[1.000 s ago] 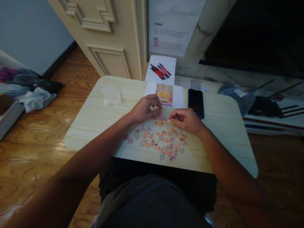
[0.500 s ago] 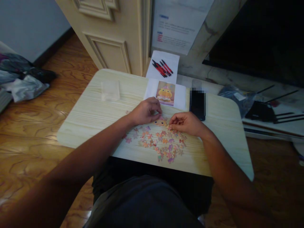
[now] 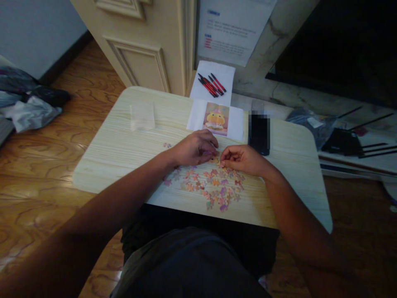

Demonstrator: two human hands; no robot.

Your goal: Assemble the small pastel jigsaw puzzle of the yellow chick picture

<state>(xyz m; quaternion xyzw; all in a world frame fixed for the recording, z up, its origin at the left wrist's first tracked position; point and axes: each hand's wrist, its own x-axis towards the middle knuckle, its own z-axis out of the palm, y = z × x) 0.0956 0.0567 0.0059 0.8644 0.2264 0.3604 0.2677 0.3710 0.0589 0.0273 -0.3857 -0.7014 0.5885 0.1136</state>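
Observation:
Several small pink, orange and purple jigsaw pieces [image 3: 214, 186] lie scattered on a light wooden table [image 3: 124, 145] in front of me. My left hand [image 3: 194, 148] rests on the table above the pile, its fingers covering a joined orange patch of puzzle. My right hand [image 3: 242, 159] is beside it, fingertips pinched on a small puzzle piece at the edge of that patch. The two hands almost touch. A printed reference picture [image 3: 216, 119] of a yellow cartoon figure lies just beyond them.
A black phone [image 3: 259, 132] lies right of the picture. A clear plastic bag [image 3: 142, 116] sits at the table's far left, one stray piece [image 3: 167, 145] near it. Red and black pens [image 3: 211, 85] rest on white paper behind. Bags and black items lie on the floor.
Both hands have drawn closer together over the joined patch, the left sliding right to cover it. The camera view shifted slightly down and right.

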